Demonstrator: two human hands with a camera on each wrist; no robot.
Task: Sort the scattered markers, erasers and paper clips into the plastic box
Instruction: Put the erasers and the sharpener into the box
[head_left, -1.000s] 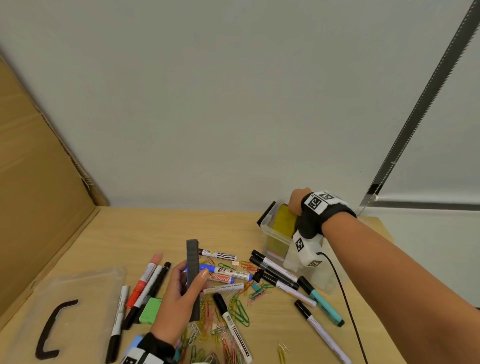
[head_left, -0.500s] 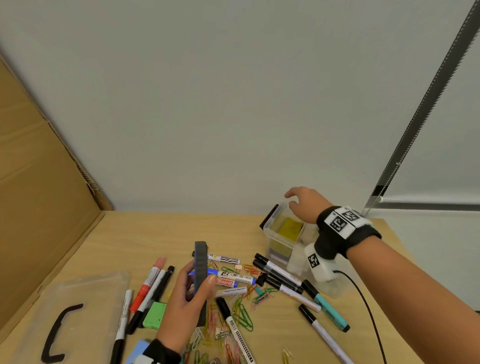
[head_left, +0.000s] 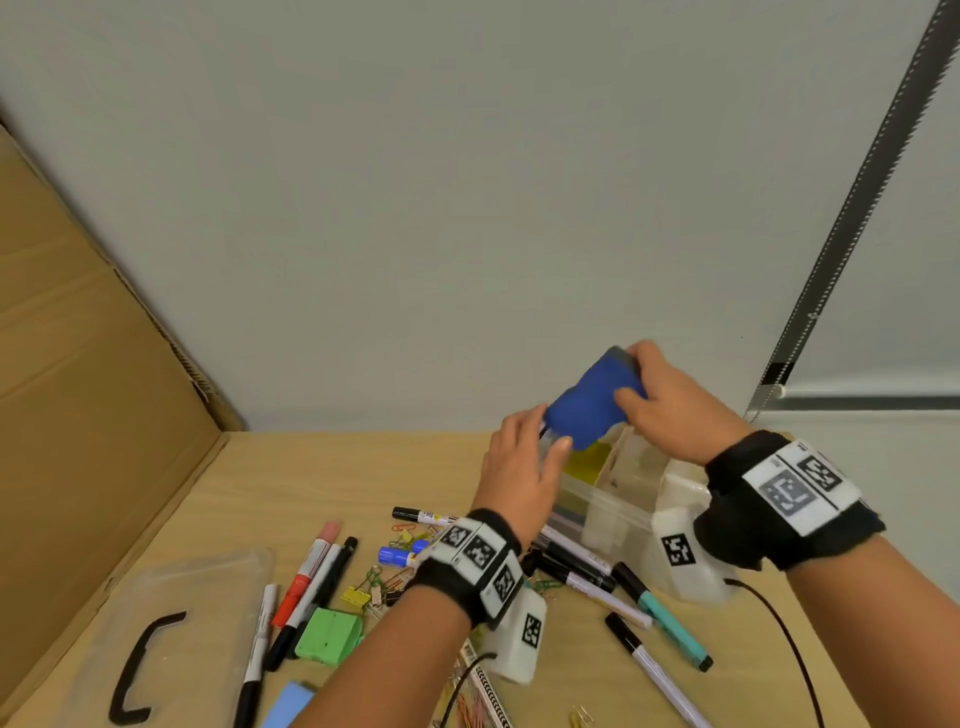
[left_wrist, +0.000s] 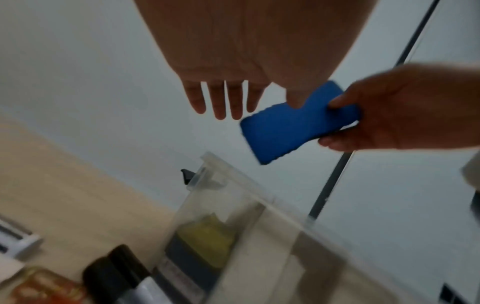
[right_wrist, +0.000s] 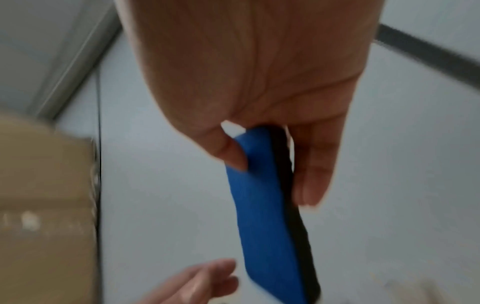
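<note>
Right hand (head_left: 670, 410) has its thumb on the blue face and fingers (right_wrist: 311, 174) on the dark backing of a blue whiteboard eraser (head_left: 592, 400), pinching it near one end. The eraser is up in the air, tilted, right above the clear plastic box (head_left: 618, 499). Left hand (head_left: 524, 467) is at the eraser's lower end; in the left wrist view its fingers (left_wrist: 223, 100) are straight and spread, not wrapped around anything. The thumb tip looks like it's against the blue face, but can't say for sure it's touching.

The box sits on the wooden desk (head_left: 311, 483) near the back wall, lid off. One compartment has a yellow eraser (head_left: 584, 462) already in it, standing on edge; the next compartment looks bare from here.

In front of the box there's a bunch of black-capped markers (head_left: 576, 561) lying touching each other, plus a teal marker (head_left: 670, 623) and another white one just beside them. Further left: a red marker (head_left: 306, 577), two more black ones, a green eraser (head_left: 327, 636), a light blue eraser (head_left: 288, 704) at the bottom edge, and coloured paper clips (head_left: 384, 582) scattered in between, with a yellow binder clip (head_left: 356, 597) among them. The clear lid (head_left: 208, 597) with its black handle lies flat at the far left of the desk, next to a cardboard panel (head_left: 78, 389).
</note>
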